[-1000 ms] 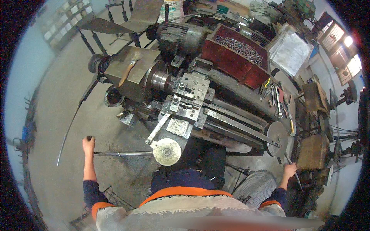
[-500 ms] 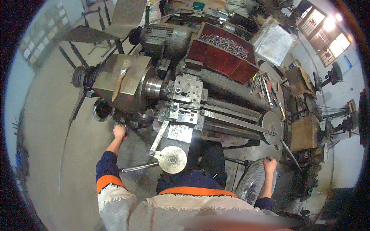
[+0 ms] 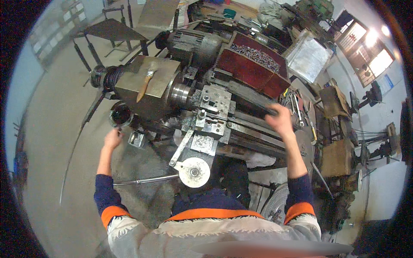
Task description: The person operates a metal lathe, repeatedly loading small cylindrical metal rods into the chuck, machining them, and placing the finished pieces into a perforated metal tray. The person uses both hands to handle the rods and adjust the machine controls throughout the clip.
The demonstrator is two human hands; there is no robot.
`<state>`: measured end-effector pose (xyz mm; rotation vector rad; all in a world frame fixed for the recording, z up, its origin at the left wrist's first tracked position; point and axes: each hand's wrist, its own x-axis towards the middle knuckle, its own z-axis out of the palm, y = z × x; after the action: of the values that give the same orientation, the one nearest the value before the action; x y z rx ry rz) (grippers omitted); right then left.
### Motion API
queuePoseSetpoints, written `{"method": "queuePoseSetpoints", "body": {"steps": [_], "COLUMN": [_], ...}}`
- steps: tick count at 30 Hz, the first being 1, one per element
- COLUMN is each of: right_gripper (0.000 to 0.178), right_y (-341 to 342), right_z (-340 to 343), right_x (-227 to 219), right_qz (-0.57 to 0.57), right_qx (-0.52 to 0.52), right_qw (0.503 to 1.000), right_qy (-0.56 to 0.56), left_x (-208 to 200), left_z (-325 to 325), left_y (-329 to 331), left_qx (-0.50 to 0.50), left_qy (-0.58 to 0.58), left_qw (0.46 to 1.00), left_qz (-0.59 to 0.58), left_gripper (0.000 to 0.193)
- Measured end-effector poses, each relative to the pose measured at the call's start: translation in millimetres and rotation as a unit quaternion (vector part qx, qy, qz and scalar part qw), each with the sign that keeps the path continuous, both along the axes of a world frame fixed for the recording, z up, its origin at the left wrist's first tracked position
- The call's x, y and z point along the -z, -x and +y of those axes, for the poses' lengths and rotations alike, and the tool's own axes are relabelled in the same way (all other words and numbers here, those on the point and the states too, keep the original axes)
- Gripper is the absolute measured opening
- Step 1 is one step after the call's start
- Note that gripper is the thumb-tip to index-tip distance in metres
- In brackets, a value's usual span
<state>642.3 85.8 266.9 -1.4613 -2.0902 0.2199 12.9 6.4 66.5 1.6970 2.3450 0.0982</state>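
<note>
Now, the big lathe [image 3: 202,103] fills the view, its red chip tray [image 3: 254,64] heaped with swarf. On the carriage sits the tool post [image 3: 211,99]; the chuck [image 3: 180,92] looks empty, so cutting seems not yet begun. Right hand [image 3: 279,120] curls over a dark bar [image 3: 254,103]; left hand [image 3: 112,139], loosely closed, reaches near a round dark opening [image 3: 120,115].
</note>
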Motion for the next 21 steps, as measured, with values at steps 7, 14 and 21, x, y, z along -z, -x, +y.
{"method": "queuePoseSetpoints", "body": {"steps": [7,14,21], "right_gripper": [0.026,0.025,0.024], "right_y": [189,227,230], "right_z": [72,78,68], "right_x": [-6,12,13], "right_qz": [-0.045,-0.131,-0.161], "right_qx": [-0.237,-0.21,-0.174], "right_qw": [0.968,0.962,0.968], "right_qy": [0.067,0.112,0.083], "left_x": [-141,-99,-129], "left_z": [-122,-173,-165], "left_y": [111,0,-78], "left_qx": [-0.175,-0.282,-0.263], "left_qy": [-0.201,-0.168,-0.137], "left_qw": [0.944,0.926,0.943], "left_qz": [0.196,0.184,0.149], "left_gripper": [0.035,0.048,0.041]}}
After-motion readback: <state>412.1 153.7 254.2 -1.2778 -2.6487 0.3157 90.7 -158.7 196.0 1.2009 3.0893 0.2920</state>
